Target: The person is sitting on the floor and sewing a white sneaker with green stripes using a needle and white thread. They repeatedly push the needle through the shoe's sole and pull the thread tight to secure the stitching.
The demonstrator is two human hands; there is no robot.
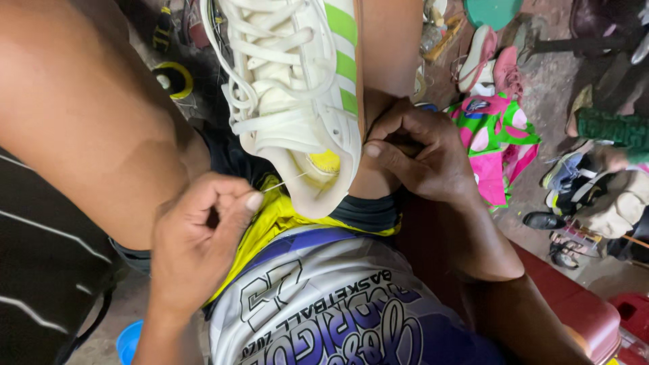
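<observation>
I clamp the white sneaker [297, 101] between my knees, right hand [419, 159] curled against its heel edge for bracing, while my left hand [203, 230] pinches the thread [284, 182] taut.

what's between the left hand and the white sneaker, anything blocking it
Nothing visible blocks it. The left hand pinches a thin thread running straight across an open gap to the heel of the white sneaker; the right hand grips its sole edge.

Both hands' fingers [253, 201] pinched closed
</observation>
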